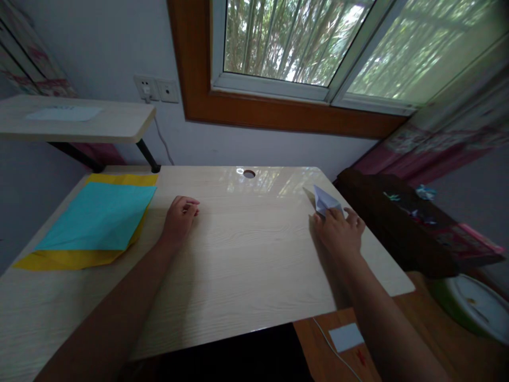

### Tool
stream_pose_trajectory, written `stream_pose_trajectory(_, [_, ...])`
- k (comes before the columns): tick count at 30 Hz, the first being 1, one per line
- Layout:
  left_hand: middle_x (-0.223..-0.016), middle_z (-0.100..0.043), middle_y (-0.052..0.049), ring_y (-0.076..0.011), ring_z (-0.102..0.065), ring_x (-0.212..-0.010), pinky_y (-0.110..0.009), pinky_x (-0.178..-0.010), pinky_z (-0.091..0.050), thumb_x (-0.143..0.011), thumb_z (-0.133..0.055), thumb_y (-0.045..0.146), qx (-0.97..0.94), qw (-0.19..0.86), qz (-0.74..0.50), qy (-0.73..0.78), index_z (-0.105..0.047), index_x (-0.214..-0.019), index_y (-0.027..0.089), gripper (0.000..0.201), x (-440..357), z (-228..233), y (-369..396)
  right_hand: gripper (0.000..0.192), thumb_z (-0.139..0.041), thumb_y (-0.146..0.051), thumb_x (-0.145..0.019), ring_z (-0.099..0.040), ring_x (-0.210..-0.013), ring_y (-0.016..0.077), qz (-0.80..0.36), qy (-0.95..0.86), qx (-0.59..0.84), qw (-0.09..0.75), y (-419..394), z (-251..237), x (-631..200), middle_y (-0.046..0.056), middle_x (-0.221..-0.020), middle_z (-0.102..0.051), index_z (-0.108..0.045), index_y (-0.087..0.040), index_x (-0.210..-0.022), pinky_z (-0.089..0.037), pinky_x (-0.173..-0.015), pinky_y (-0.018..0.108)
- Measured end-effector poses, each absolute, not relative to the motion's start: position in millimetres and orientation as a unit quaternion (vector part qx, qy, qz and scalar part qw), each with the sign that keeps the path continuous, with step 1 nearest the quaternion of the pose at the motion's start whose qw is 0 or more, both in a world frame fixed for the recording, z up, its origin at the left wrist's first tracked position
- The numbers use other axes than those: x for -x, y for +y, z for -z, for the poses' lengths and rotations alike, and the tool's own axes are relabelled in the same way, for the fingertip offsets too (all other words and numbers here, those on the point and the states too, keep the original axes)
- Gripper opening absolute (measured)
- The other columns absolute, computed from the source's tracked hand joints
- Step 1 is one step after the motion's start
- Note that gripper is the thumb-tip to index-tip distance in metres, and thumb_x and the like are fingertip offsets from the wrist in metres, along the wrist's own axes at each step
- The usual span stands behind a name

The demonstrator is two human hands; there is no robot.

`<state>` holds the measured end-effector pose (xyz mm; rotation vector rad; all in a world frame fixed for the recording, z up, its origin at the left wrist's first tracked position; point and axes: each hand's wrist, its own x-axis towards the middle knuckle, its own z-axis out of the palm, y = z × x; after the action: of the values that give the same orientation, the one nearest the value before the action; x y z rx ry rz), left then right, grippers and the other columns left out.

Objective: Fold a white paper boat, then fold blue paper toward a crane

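Right hand (338,229): grip fastened on folded white paper (324,198), at right side of counter (246,254). Left hand (180,216): grip released, fingers loosely curled, near blue sheet (101,215) atop yellow sheet (75,260).

From desk (246,260) centre, passable toward 12 o'clock. In the way: turquoise sheet (99,217) at 9, raised shelf (119,119) and left hand (180,218) at 10, folded paper (324,200) at 2, right hand (339,231) at 3.

Folded white paper (324,198): lower part hidden behind right hand (338,228), exact grip obscured. Left hand (181,215) curled, contents unclear. Yellow sheet (71,260) mostly covered by light-blue sheet (99,217). Shelf paper (63,113): marks illegible. Shelf (123,123) cut off left.
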<state>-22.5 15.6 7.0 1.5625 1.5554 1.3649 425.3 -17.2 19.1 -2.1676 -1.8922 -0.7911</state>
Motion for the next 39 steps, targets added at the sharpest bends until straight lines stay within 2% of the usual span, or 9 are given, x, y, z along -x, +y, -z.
stream_pose_trajectory(8, [-0.097, -0.060, -0.002, -0.0138, -0.065, -0.073, -0.030, -0.071, -0.055, -0.087, -0.055, 0.028, -0.579, 0.275, -0.507, 0.576, -0.067, -0.088, 0.019, 0.014, 22, -7, 16, 0.041, -0.042, -0.043, -0.101, -0.032, -0.136, 0.0404, 0.221, -0.618, 0.751, 0.072, -16, -26, -418, 0.017, -0.126, -0.065, -0.071, -0.015, -0.111, -0.022, -0.102, 0.055])
stream_pose_trajectory(15, [-0.098, -0.060, -0.003, -0.0139, -0.065, -0.074, -0.029, -0.071, -0.055, -0.087, -0.054, 0.029, -0.583, 0.274, -0.499, 0.580, -0.067, -0.088, 0.019, 0.016, 22, -8, 16, 0.037, -0.046, -0.039, -0.098, -0.032, -0.135, 0.0441, 0.243, -0.642, 0.715, 0.131, -16, -30, -409, 0.018, -0.140, -0.057, -0.071, -0.017, -0.116, -0.027, -0.099, 0.060])
stream_pose_trajectory(20, [-0.099, -0.061, -0.004, -0.0146, -0.064, -0.074, -0.030, -0.073, -0.056, -0.087, -0.054, 0.030, -0.579, 0.274, -0.495, 0.587, -0.066, -0.088, 0.019, 0.017, 21, -10, 15, 0.034, -0.046, -0.036, -0.099, -0.036, -0.135, 0.0395, 0.238, -0.696, 0.663, 0.137, -8, -30, -396, 0.016, -0.134, -0.061, -0.073, -0.018, -0.112, -0.030, -0.104, 0.054])
stream_pose_trajectory(24, [-0.098, -0.061, -0.004, -0.0146, -0.064, -0.074, -0.030, -0.073, -0.056, -0.086, -0.053, 0.029, -0.579, 0.275, -0.493, 0.588, -0.066, -0.087, 0.019, 0.017, 20, -12, 14, 0.028, -0.052, -0.027, -0.097, -0.042, -0.132, 0.0343, 0.181, -0.760, 0.601, 0.167, 0, -31, -367, 0.016, -0.128, -0.065, -0.074, -0.017, -0.111, -0.036, -0.109, 0.050])
stream_pose_trajectory(29, [-0.098, -0.060, -0.004, -0.0143, -0.065, -0.075, -0.030, -0.072, -0.055, -0.087, -0.053, 0.028, -0.580, 0.280, -0.499, 0.580, -0.067, -0.088, 0.019, 0.017, 21, -10, 14, 0.029, -0.052, -0.023, -0.096, -0.050, -0.123, 0.0309, 0.073, -0.820, 0.530, 0.201, 6, -36, -316, 0.013, -0.129, -0.063, -0.071, -0.020, -0.119, -0.044, -0.107, 0.048])
stream_pose_trajectory(34, [-0.098, -0.060, -0.004, -0.0148, -0.065, -0.075, -0.031, -0.073, -0.056, -0.086, -0.053, 0.028, -0.582, 0.281, -0.498, 0.578, -0.067, -0.088, 0.019, 0.016, 22, -9, 15, 0.030, -0.055, -0.022, -0.094, -0.052, -0.122, 0.0316, -0.007, -0.841, 0.485, 0.241, 9, -38, -265, 0.016, -0.131, -0.061, -0.069, -0.018, -0.120, -0.047, -0.106, 0.050])
stream_pose_trajectory(39, [-0.100, -0.061, -0.004, -0.0150, -0.066, -0.076, -0.031, -0.075, -0.056, -0.087, -0.053, 0.030, -0.579, 0.282, -0.498, 0.581, -0.067, -0.090, 0.020, 0.018, 25, -7, 16, 0.029, -0.055, -0.023, -0.095, -0.053, -0.123, 0.0301, -0.063, -0.850, 0.444, 0.277, 12, -28, -228, 0.014, -0.131, -0.061, -0.068, -0.022, -0.120, -0.047, -0.107, 0.050])
